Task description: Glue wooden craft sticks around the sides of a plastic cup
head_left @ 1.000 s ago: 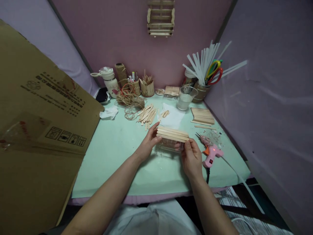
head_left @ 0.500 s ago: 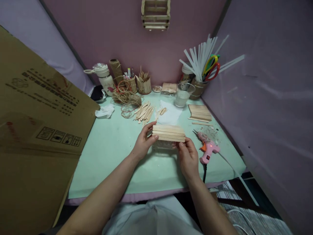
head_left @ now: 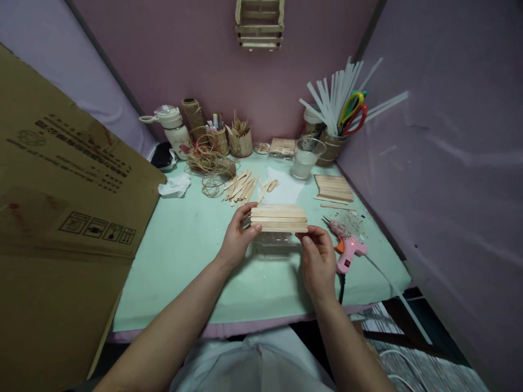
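A flat panel of wooden craft sticks (head_left: 279, 218) is held level over the middle of the mint-green table (head_left: 183, 261). My left hand (head_left: 237, 239) grips its left end, fingers closed round the edge. My right hand (head_left: 317, 261) pinches its right end between thumb and fingers. Under the panel sits a clear plastic piece (head_left: 273, 247), partly hidden by the sticks and my hands. A pink glue gun (head_left: 347, 247) lies just right of my right hand, its red light on.
Loose sticks (head_left: 241, 188), a white paper sheet (head_left: 286, 190), a stacked stick bundle (head_left: 333, 188), a clear cup (head_left: 306, 157), a twine tangle (head_left: 208, 163), a bottle (head_left: 174, 133), and a jar of strips and scissors (head_left: 339, 117) sit at the back. Cardboard (head_left: 61, 207) leans at left.
The stick panel has tipped from a slant to nearly level and risen slightly. My view shifted a little between the earliest frame and now. Both hands stay on the panel's ends.
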Action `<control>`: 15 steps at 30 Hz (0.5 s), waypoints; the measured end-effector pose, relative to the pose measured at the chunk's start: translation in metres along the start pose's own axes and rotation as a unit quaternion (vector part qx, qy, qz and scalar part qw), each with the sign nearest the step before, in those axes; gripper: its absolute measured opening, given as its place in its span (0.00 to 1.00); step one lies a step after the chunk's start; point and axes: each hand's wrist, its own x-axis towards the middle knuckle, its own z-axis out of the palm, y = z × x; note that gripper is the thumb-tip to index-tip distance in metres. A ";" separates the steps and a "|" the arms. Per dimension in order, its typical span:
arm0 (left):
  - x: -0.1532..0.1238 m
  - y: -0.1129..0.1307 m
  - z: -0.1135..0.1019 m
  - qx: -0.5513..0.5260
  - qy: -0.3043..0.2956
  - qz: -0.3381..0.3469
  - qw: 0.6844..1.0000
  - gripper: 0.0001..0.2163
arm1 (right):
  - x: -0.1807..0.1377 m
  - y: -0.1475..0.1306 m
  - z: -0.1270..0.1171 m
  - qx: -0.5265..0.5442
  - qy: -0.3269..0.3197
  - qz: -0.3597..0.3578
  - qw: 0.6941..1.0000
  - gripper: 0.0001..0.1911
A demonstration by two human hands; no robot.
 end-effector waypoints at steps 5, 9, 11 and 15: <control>-0.001 0.002 0.000 -0.012 0.011 0.007 1.000 0.23 | -0.003 0.001 0.004 0.014 0.036 -0.035 0.999 0.18; -0.001 0.006 0.002 -0.023 0.031 0.000 0.999 0.23 | -0.004 0.002 0.008 0.060 0.032 -0.011 0.998 0.25; -0.002 0.010 0.005 -0.042 0.046 -0.012 0.998 0.23 | -0.005 0.003 0.012 0.087 0.008 0.030 0.996 0.34; -0.004 0.018 0.013 -0.112 0.063 -0.043 0.991 0.24 | -0.005 0.003 0.026 0.135 -0.031 0.109 0.984 0.53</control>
